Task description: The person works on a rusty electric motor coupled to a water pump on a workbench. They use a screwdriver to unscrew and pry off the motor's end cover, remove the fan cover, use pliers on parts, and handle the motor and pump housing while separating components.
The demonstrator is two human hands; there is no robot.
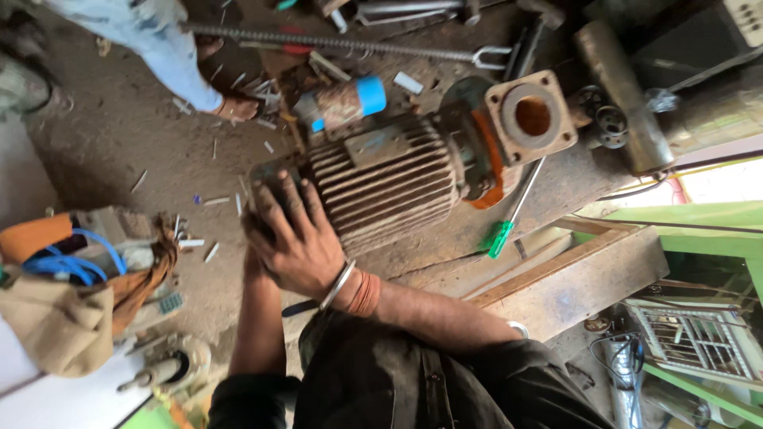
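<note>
Dark grimy clothing, bare forearms, right wrist with silver metal bangle (338,284) and wound orange thread band (366,294)

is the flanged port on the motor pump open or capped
Open. The square flange on the finned motor shows a bare round hole with no cap or pipe bolted on; how deep it stays unblocked cannot be told.

Repair workshop, dirt floor (119,151), finned motor (385,187), scattered tools, threaded rod (334,41)

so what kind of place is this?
Most likely a motor or pump repair workshop. A finned electric motor with a flanged pump end lies on a dirty bench, a green-handled screwdriver beside it, and metal scraps and a threaded rod on the dirt floor. Both hands press on the motor's end.
</note>
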